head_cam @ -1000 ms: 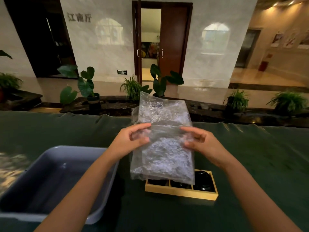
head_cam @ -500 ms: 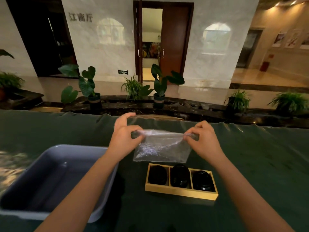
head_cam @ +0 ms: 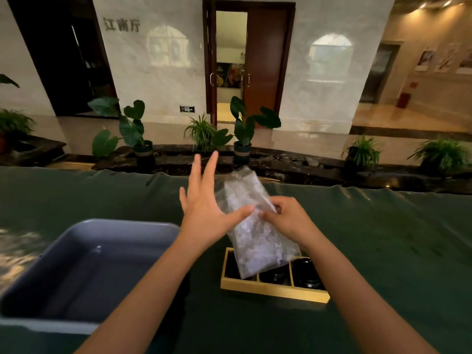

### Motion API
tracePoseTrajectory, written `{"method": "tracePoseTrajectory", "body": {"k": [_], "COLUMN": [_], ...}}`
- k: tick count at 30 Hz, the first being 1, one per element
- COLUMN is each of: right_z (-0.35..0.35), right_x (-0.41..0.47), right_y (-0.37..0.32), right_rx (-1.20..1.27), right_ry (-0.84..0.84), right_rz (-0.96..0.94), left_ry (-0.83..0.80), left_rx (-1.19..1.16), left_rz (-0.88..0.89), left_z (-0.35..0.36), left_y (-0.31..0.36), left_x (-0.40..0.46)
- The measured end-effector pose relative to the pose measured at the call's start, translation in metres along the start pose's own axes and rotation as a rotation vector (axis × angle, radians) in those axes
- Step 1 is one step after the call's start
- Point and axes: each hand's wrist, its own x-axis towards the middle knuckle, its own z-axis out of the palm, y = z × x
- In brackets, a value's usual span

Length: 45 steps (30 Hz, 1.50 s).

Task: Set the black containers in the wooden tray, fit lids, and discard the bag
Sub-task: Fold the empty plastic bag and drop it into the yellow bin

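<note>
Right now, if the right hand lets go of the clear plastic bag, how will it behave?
The clear plastic bag is probably floppy: it is creased and hangs slanted below the right hand. It looks empty and thin, so likely very light and apt to drift down onto the wooden tray.

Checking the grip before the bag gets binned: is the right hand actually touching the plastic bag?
Touching. The head view shows the right hand pinching the plastic bag at mid-height, with film running between thumb and fingers. The left hand has its fingers spread.

Green-clothed table (head_cam: 383,238) bears grey tub (head_cam: 84,264), wooden tray (head_cam: 273,292).
</note>
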Motion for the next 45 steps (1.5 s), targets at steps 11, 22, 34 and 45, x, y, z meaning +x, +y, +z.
{"method": "tracePoseTrajectory", "body": {"k": [11, 22, 34, 45], "right_z": [0.005, 0.018, -0.006, 0.008], "right_x": [-0.003, -0.002, -0.017, -0.014], "right_y": [0.007, 0.012, 0.016, 0.011], "right_rx": [0.949, 0.816, 0.305, -0.33], "right_ry": [-0.068, 0.049, -0.342, 0.168], "right_rz": [0.336, 0.425, -0.07, -0.23], "left_ry": [-0.151, -0.159, -0.571, -0.141], "left_rx": [-0.953, -0.389, -0.548, 0.203], "left_rz": [-0.489, 0.205, -0.058, 0.178], "left_z": [0.02, 0.003, -0.013, -0.006], "left_y": [-0.024, -0.029, -0.042, -0.049], "left_x": [-0.016, -0.021, -0.014, -0.007]}}
